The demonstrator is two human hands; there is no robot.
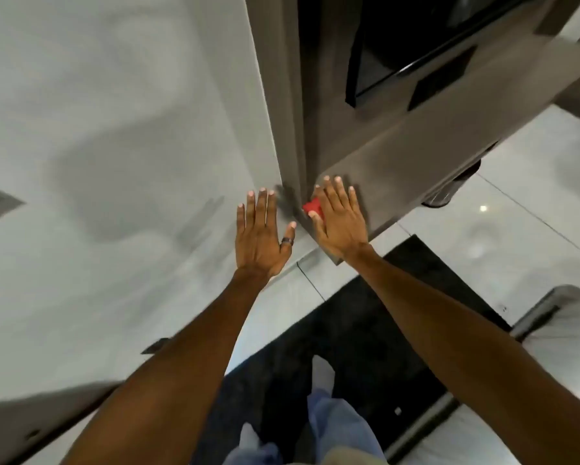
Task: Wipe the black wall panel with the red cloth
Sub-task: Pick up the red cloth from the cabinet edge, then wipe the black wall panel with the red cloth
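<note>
My right hand (340, 218) lies flat, fingers spread, pressing the red cloth (312, 207) against the low part of a dark grey-brown panel (375, 152). Only a small corner of the cloth shows past my thumb and forefinger. A glossy black panel section (399, 41) sits higher on the same wall, above my hand. My left hand (263, 234) is flat and open against the white wall (114, 129), fingers spread, a dark ring on the thumb, holding nothing.
A vertical corner edge (292, 146) separates the white wall from the dark panel. Below lie glossy white floor tiles (516, 229) and a black mat (365, 330). A round metal fitting (449, 193) sits under the panel. My legs (315, 424) stand on the mat.
</note>
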